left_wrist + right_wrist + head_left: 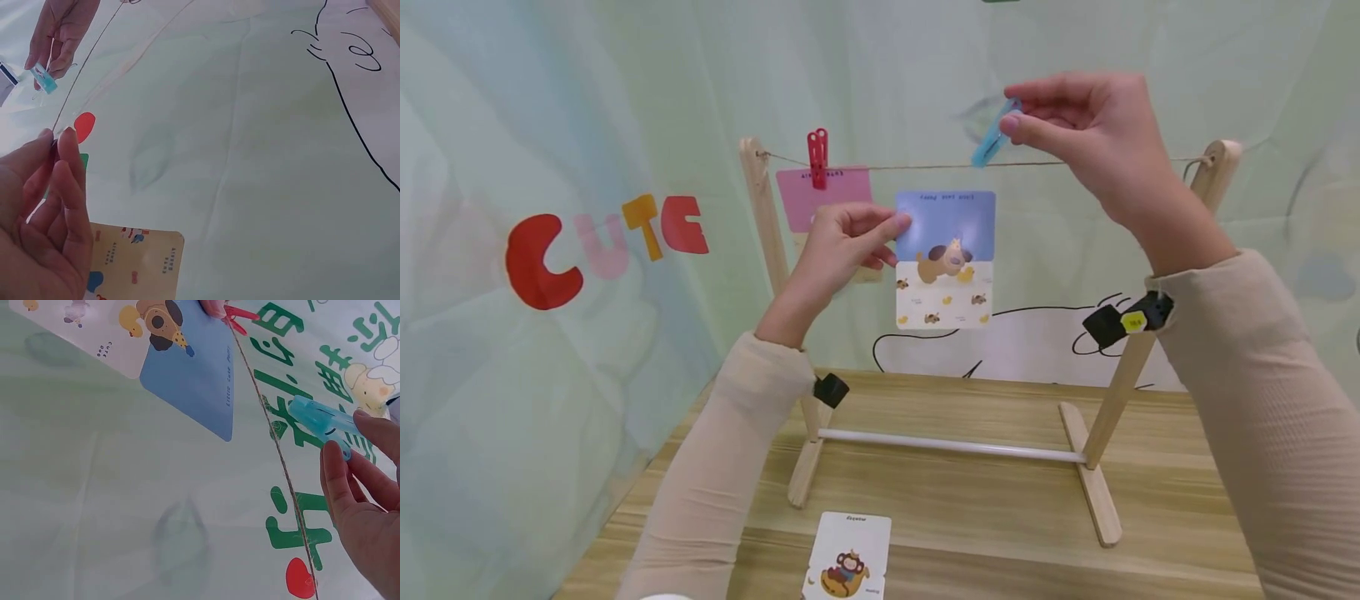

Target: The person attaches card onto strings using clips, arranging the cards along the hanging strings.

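Note:
My left hand [850, 242] pinches the left edge of a blue-and-white card [946, 233] with a dog and ducklings printed on it. The card hangs upright just below the string [925, 167]. Up to the right, my right hand [1086, 125] holds a light-blue clothespin [996, 133] between thumb and fingers. The clothespin's tip is close to the string; in the right wrist view the clothespin [322, 419] stands apart from the string, its jaws near each other. A red clothespin [818, 158] clips a pink card [797, 196] to the string's left part, partly behind my left hand.
A wooden frame with left post [767, 217] and right post [1213, 179] carries the string, with a white rod [951, 446] low between the posts. A monkey card [847, 554] lies on the wooden table [970, 508]. Behind hangs a pale printed backdrop [700, 108].

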Demonstrator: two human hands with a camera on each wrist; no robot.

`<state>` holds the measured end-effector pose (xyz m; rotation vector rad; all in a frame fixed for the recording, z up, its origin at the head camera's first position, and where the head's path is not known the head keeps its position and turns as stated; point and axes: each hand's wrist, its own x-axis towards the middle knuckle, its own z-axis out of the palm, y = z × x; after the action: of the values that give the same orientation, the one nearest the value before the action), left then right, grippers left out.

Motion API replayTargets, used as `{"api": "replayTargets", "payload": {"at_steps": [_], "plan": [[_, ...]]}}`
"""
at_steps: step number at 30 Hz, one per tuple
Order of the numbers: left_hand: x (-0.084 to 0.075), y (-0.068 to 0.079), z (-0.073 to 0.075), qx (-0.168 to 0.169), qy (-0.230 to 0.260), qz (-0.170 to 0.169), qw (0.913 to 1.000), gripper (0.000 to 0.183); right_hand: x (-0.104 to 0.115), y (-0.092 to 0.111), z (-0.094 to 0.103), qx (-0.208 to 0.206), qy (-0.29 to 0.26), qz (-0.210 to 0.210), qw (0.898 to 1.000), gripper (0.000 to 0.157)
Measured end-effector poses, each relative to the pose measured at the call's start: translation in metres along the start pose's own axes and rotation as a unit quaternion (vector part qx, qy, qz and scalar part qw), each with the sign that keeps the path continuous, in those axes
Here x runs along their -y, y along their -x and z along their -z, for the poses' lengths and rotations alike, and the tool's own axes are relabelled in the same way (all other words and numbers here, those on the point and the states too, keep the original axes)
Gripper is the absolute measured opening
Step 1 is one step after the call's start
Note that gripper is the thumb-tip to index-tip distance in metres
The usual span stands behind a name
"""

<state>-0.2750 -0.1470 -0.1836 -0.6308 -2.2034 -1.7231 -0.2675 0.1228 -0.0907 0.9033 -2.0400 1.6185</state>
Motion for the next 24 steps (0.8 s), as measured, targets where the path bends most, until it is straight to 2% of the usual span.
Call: {"api": "replayTargets", "payload": {"at_steps": [6,14,24], "plan": [[-0.001,-0.002,-0.002,-0.005,0.002,-0.002,1.0,0.029,0.002,-0.003,0.002,0.001,0.036,-0.004,0.999,0.037],[-0.007,-0.004,0.002,-0.017,0.009,-0.003,0.9998,0.029,0.007,-0.01,0.002,0.0,0.028,-0.016,0.999,0.036],[-0.009,-0.007,0.002,-0.025,0.028,-0.013,0.9992,0.026,0.013,-0.016,0.004,0.026,0.046,-0.036,0.998,0.039]]}}
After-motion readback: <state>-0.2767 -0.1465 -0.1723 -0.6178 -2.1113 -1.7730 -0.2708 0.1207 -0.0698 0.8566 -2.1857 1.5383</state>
